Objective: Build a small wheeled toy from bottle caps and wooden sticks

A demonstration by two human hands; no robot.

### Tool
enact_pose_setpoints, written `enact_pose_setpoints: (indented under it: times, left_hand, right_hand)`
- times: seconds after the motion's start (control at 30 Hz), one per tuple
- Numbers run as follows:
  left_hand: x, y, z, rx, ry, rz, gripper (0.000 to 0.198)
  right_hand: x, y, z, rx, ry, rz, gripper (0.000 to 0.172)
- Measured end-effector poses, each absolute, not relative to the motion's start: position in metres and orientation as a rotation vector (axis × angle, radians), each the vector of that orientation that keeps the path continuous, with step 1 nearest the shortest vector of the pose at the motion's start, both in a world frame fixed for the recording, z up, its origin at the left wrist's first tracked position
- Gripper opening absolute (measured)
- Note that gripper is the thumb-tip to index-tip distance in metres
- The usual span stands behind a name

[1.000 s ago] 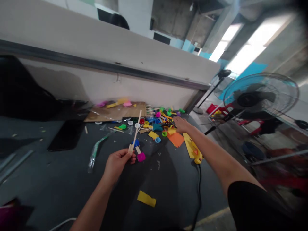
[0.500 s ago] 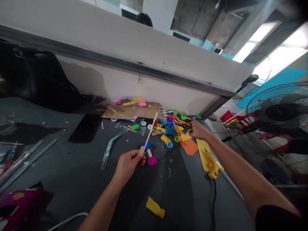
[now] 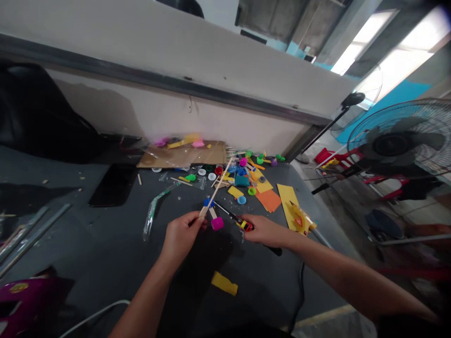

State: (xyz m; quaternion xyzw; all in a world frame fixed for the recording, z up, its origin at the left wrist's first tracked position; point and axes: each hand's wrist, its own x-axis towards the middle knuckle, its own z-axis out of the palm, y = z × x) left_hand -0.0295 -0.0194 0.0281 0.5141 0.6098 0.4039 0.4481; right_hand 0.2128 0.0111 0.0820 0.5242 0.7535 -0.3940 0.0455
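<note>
Near the middle of the desk, my left hand (image 3: pixel 185 232) is closed on a thin wooden stick (image 3: pixel 221 182), which slants up and away to the right. A short, flat piece of wood shows at the fingertips beside it. My right hand (image 3: pixel 262 230) grips a slim tool (image 3: pixel 244 224) with a narrow dark front end and red, yellow and black on its handle; its exact kind is unclear. The tool's tip points left, close to the stick. Just beyond my left fingers are a blue cap (image 3: pixel 208 203), a pale wood strip (image 3: pixel 213 213) and a magenta cap (image 3: pixel 217 223).
Coloured caps, sticks and orange paper (image 3: pixel 269 201) lie scattered behind the hands. A yellow glue gun (image 3: pixel 303 221) with a black cord rests at right. A phone (image 3: pixel 113 185) and clear plastic tube (image 3: pixel 151 216) lie left. A yellow scrap (image 3: pixel 224 283) is in front.
My right hand has come back from the pile at the far right with the slim tool, bringing its tip near the stick. My left hand keeps hold of the stick. The view has shifted slightly.
</note>
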Motion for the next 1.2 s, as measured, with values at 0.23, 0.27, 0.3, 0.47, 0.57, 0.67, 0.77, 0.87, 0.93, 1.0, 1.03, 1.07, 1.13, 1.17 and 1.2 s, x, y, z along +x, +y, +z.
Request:
enact_pose_setpoints:
  times: [0.23, 0.27, 0.3, 0.47, 0.57, 0.67, 0.77, 0.87, 0.93, 1.0, 1.03, 1.07, 1.13, 1.17, 1.2]
  left_hand:
    - [-0.034, -0.023, 0.032, 1.567, 1.617, 0.912, 0.026]
    - [-0.034, -0.023, 0.032, 1.597, 1.623, 0.898, 0.026]
    - [-0.034, -0.024, 0.032, 1.617, 1.626, 0.887, 0.026]
    - [-0.034, -0.024, 0.033, 1.657, 1.639, 0.872, 0.028]
    - [-0.034, -0.024, 0.035, 1.678, 1.649, 0.867, 0.028]
    - [-0.034, -0.025, 0.037, 1.716, 1.67, 0.854, 0.029]
    - [-0.034, -0.026, 0.038, 1.759, 1.694, 0.842, 0.03]
    - [-0.034, -0.026, 0.038, 1.772, 1.71, 0.84, 0.028]
    - [-0.034, -0.027, 0.038, 1.783, 1.724, 0.833, 0.028]
    - [-0.034, -0.027, 0.038, 1.787, 1.736, 0.829, 0.028]
    - [-0.033, -0.027, 0.038, 1.785, 1.74, 0.832, 0.028]
    - [-0.033, -0.027, 0.038, 1.778, 1.742, 0.837, 0.028]
    - [-0.033, -0.027, 0.037, 1.754, 1.738, 0.856, 0.027]
    - [-0.033, -0.027, 0.037, 1.735, 1.733, 0.872, 0.026]
    - [-0.033, -0.026, 0.037, 1.708, 1.728, 0.891, 0.025]
  right_hand:
    - [0.196, 0.005, 0.084, 1.571, 2.192, -1.354, 0.03]
    - [0.195, 0.005, 0.083, 1.571, 2.173, -1.381, 0.028]
    - [0.194, 0.004, 0.083, 1.571, 2.157, -1.406, 0.026]
    - [0.193, 0.006, 0.078, 1.586, 2.086, -1.508, 0.018]
    - [0.193, 0.007, 0.074, 1.572, 2.087, -1.552, 0.018]
    - [0.192, 0.006, 0.072, 1.592, 2.082, -1.555, 0.018]
    - [0.19, 0.005, 0.073, 1.613, 2.097, -1.527, 0.016]
    - [0.188, 0.004, 0.078, 1.625, 2.131, -1.464, 0.014]
    - [0.186, 0.004, 0.081, 1.63, 2.154, -1.411, 0.014]
    - [0.185, 0.004, 0.083, 1.633, 2.173, -1.363, 0.012]
    - [0.184, 0.004, 0.084, 1.633, 2.181, -1.341, 0.012]
    - [0.184, 0.004, 0.084, 1.631, 2.19, -1.319, 0.012]
    - [0.184, 0.003, 0.084, 1.631, 2.213, -1.267, 0.015]
    - [0.184, 0.003, 0.083, 1.633, 2.23, -1.237, 0.016]
    - [0.184, 0.003, 0.082, 1.636, 2.249, -1.208, 0.018]
